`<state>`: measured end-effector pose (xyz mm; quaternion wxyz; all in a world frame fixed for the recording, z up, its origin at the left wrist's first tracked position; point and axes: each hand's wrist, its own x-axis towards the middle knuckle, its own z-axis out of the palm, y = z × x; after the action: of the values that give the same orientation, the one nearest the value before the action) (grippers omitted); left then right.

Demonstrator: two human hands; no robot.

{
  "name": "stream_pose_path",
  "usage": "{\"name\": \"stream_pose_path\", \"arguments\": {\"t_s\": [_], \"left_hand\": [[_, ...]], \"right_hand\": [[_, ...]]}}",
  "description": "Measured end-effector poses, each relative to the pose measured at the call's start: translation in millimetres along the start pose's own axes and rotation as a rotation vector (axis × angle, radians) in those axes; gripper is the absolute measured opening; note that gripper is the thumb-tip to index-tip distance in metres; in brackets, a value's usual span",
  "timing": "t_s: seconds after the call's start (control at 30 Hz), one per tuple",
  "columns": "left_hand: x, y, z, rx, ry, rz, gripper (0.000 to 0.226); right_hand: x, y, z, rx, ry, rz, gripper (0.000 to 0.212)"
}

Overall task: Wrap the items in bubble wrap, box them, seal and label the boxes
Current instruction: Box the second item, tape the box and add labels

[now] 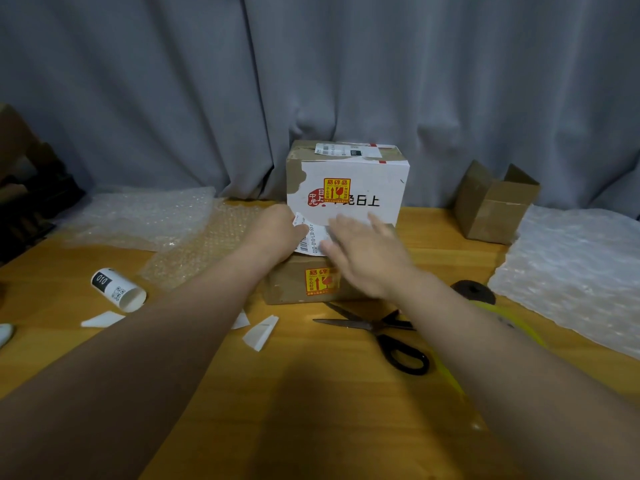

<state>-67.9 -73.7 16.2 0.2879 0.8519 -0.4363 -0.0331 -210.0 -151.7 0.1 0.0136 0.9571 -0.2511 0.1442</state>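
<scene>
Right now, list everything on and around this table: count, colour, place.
small box: one, brown, yellow-red sticker, table centre
shipping label: one, white, on the small box's top
large box: one, white front, behind the small box
open box: one, brown, right rear
bubble wrap: two sheets, clear, left rear
white wrap: one sheet, right edge
label roll: one, white and black, left
paper scraps: three, white, near front
scissors: one, black handles, right of centre
dark disc: one, beside right forearm
table: one, yellow-brown wood
curtain: grey, behind
left hand: pinches the shipping label
right hand: flat on the shipping label
</scene>
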Motion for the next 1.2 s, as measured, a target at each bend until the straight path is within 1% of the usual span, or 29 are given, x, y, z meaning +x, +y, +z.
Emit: {"name": "stream_pose_path", "arguments": {"t_s": [0.03, 0.1, 0.17, 0.23, 0.37, 0.47, 0.53, 0.6, 0.63, 0.8, 0.9, 1.03, 1.1, 1.17, 1.2], "left_hand": [[0, 0, 0, -0.001, 0.000, 0.002, 0.012], [2, 0, -1, 0.000, -0.008, -0.012, 0.013], [3, 0, -1, 0.002, -0.020, -0.029, 0.015], [5, -1, -1, -0.010, -0.029, -0.040, 0.017], [5, -3, 1, -0.014, -0.028, -0.036, 0.014], [5, -2, 0, -0.007, -0.027, -0.040, 0.019], [5, -2, -1, 0.003, -0.031, -0.043, 0.024], [5, -2, -1, 0.019, -0.038, -0.037, 0.023], [5, -3, -2, 0.020, -0.043, -0.038, 0.022], [5, -3, -6, -0.045, -0.058, -0.051, 0.028], [5, -3, -8, -0.066, -0.085, -0.051, 0.031], [4, -3, -10, -0.066, -0.089, -0.048, 0.031], [3, -5, -14, -0.022, -0.079, -0.051, 0.029], [-1, -14, -20, 0.027, -0.056, -0.063, 0.028], [-3, -20, -22, 0.004, -0.055, -0.078, 0.027]], "right_hand": [[-4, -3, 4, -0.025, -0.102, -0.017, 0.073], [-8, 4, 4, -0.083, -0.195, 0.023, 0.091], [-12, 17, -1, -0.154, -0.230, 0.062, 0.100], [-14, 23, -3, -0.172, -0.248, 0.085, 0.102], [-7, 18, -1, -0.252, -0.222, 0.111, 0.110], [1, 7, -3, -0.308, -0.238, 0.071, 0.111], [2, -2, -3, -0.216, -0.271, 0.034, 0.109], [0, -2, -3, -0.107, -0.279, 0.037, 0.107], [-2, 2, -3, -0.090, -0.271, 0.049, 0.106], [-4, 18, -3, -0.218, -0.283, 0.139, 0.113], [-1, 4, -3, -0.284, -0.276, 0.107, 0.113], [1, -13, -1, -0.181, -0.283, 0.069, 0.110], [1, -16, -1, -0.119, -0.283, 0.066, 0.110], [0, -17, -1, -0.089, -0.277, 0.068, 0.110], [0, -17, -1, -0.086, -0.271, 0.066, 0.110]]}}
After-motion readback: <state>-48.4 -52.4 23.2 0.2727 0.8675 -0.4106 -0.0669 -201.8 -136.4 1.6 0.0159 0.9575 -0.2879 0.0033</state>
